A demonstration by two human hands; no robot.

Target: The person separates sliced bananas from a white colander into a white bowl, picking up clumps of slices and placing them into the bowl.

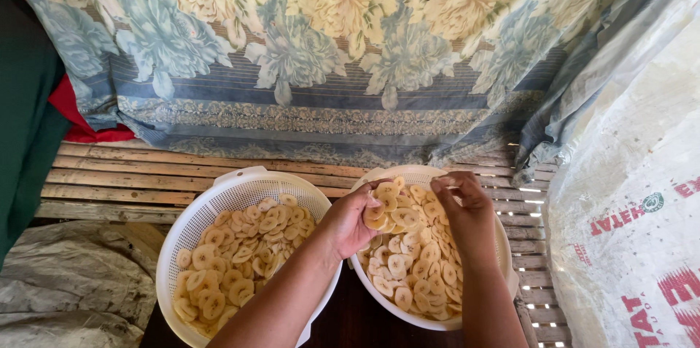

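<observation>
Two white perforated plastic baskets sit side by side, both filled with pale yellow round banana slices. My left hand (352, 218) is over the right basket (379, 297), fingers closed on a small stack of slices (376, 215). My right hand (462, 206) hovers above the same basket with fingertips pinched together; whether a slice is between them I cannot tell. The left basket (191, 225) with its slices (237, 260) lies just beside my left forearm, untouched.
The baskets rest on a slatted bamboo bench (124, 180). A blue floral cloth (306, 64) hangs behind. A white woven sack (634, 224) stands at the right, a grey sack (65, 282) at lower left, and dark green and red fabric (29, 100) at the far left.
</observation>
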